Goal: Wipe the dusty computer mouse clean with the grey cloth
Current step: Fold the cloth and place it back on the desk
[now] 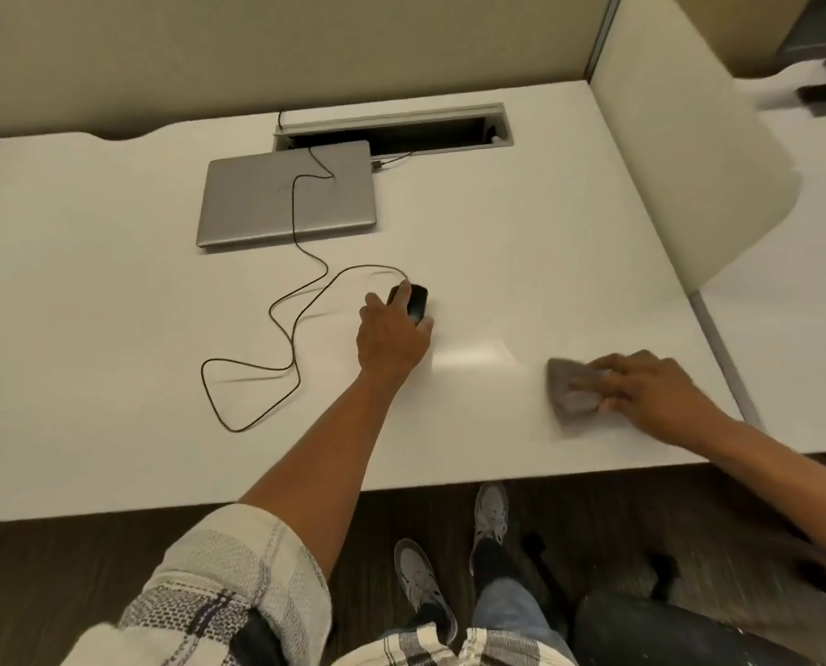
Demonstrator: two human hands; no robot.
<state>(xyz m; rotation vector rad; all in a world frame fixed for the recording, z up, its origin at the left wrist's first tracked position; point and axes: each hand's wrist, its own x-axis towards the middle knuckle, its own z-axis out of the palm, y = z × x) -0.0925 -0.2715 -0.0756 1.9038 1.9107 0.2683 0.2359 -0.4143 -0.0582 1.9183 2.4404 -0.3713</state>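
Mouse [418, 302] is being steadied in my left hand [392, 341], fingers gripping it, while my flat-fingered right hand [651, 386] is pressing the grey cloth [569, 391] to its right.

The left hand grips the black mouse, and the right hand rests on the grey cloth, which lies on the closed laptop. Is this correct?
Not quite. The head view shows the grey cloth lying under the right hand on the white desk, near its front edge and well apart from the closed laptop. The left hand does grip the black mouse.

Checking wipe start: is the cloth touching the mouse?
Apart. Head view shows bare desk between the cloth under the right hand and the mouse.
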